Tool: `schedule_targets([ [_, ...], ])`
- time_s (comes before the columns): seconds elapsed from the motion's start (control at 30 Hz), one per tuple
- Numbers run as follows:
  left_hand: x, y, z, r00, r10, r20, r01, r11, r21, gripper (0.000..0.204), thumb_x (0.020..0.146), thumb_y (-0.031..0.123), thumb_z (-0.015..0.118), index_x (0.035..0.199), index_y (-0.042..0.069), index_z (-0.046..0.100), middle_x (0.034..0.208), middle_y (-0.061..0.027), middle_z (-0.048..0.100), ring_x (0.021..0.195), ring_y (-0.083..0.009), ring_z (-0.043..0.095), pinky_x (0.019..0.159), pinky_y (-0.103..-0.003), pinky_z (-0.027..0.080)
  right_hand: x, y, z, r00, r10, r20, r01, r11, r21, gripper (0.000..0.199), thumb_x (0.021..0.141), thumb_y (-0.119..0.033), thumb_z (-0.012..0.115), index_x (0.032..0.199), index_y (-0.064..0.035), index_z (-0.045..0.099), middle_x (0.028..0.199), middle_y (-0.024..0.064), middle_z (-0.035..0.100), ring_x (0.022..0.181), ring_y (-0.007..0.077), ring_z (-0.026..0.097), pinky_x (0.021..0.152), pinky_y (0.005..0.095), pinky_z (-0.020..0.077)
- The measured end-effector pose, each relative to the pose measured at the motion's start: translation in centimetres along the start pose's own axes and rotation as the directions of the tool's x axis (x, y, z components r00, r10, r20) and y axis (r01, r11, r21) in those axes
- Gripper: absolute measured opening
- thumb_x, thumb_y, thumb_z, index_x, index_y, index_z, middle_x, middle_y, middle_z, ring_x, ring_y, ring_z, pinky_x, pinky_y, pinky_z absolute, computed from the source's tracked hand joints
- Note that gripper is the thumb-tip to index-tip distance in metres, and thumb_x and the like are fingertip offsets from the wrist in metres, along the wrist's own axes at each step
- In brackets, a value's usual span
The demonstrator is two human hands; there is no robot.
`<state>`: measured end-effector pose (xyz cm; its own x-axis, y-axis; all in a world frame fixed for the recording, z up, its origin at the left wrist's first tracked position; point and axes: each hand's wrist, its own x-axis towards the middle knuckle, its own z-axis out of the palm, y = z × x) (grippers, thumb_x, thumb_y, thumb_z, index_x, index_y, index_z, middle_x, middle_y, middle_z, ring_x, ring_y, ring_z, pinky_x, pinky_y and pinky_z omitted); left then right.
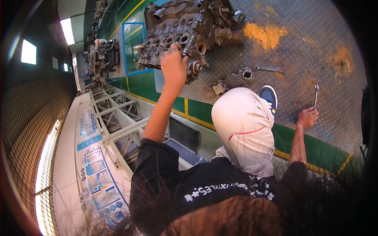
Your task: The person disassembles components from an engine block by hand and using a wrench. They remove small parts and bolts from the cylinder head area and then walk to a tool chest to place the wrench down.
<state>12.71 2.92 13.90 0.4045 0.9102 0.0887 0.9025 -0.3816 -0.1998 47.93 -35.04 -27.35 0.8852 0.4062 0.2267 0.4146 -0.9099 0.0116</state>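
My left hand [174, 67] is over the near edge of a greasy engine block [169, 29], its fingers apart and a little blurred beside a row of round ports. It seems to hold nothing, and I cannot tell whether the fingertips touch the metal. Low on the right, my right hand [308, 117] is closed around the lower end of a wrench [316, 96], whose head points away from me. A ribbed metal cover [228, 83] with a round opening lies between the engine and my knee. Beyond my shoe rests a long silvery tool [269, 69], perhaps another wrench.
The engine stands on a rusty diamond-plate surface [291, 88] with orange stains. My bent knee [242, 114] and blue shoe [269, 99] are between my hands. At left are a white metal frame [118, 133], a second engine [103, 55] and a mesh wall [35, 106].
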Motion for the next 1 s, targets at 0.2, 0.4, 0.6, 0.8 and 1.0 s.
schedule_targets([
  [0.2,0.7,1.3,-0.1,0.989,0.132,0.063,-0.142,0.967,0.212,0.041,0.076,0.004,0.078,0.110,0.001,0.054,0.084,-0.0159,0.068,0.094,-0.0360,0.066,0.084,-0.046,0.049,-0.1,0.5,1.0,1.000,0.010,-0.026,-0.010,1.000,-0.006,0.025,0.101,-0.032,0.057,0.106,-0.0099,0.066,0.108,0.0071,0.066,0.096,0.0304,0.065,0.079,0.0453,0.0518],
  [0.4,1.9,-0.6,-0.3,0.981,-0.102,0.163,0.114,0.992,-0.063,0.043,0.076,0.013,0.083,0.105,-0.001,0.054,0.082,-0.0154,0.074,0.085,-0.0355,0.073,0.078,-0.044,0.054,0.3,0.0,0.2,0.995,-0.011,-0.101,0.012,1.000,0.011,0.027,0.101,-0.035,0.055,0.099,-0.0099,0.065,0.099,0.0064,0.064,0.092,0.0297,0.066,0.076,0.0468,0.0519],
  [0.6,2.2,-2.9,-0.5,0.910,-0.300,0.287,0.389,0.856,-0.340,0.053,0.075,0.028,0.092,0.102,0.003,0.054,0.089,-0.0115,0.078,0.082,-0.0285,0.074,0.080,-0.036,0.055,0.0,0.6,1.5,0.998,0.000,-0.058,-0.002,1.000,-0.031,0.028,0.101,-0.036,0.055,0.101,-0.0098,0.067,0.102,0.0064,0.066,0.093,0.0296,0.066,0.076,0.0465,0.0525],
  [0.8,-0.6,0.6,0.3,0.997,-0.066,-0.041,0.060,0.990,-0.129,0.042,0.078,0.013,0.085,0.105,0.004,0.054,0.090,-0.0112,0.070,0.097,-0.0351,0.063,0.083,-0.045,0.050,-0.1,0.5,1.2,0.997,-0.027,-0.078,0.024,0.999,-0.039,0.030,0.101,-0.036,0.054,0.105,-0.0094,0.068,0.103,0.0075,0.067,0.094,0.0300,0.066,0.078,0.0465,0.0527],
  [1.0,-0.3,0.6,-0.3,0.995,0.095,-0.009,-0.095,0.995,-0.010,0.038,0.080,0.007,0.082,0.103,0.004,0.052,0.088,-0.0142,0.065,0.096,-0.0375,0.061,0.082,-0.047,0.050,0.1,0.3,0.8,1.000,0.007,-0.022,-0.007,1.000,0.001,0.028,0.101,-0.035,0.055,0.107,-0.0099,0.067,0.105,0.0072,0.066,0.096,0.0311,0.066,0.080,0.0475,0.0517],
])
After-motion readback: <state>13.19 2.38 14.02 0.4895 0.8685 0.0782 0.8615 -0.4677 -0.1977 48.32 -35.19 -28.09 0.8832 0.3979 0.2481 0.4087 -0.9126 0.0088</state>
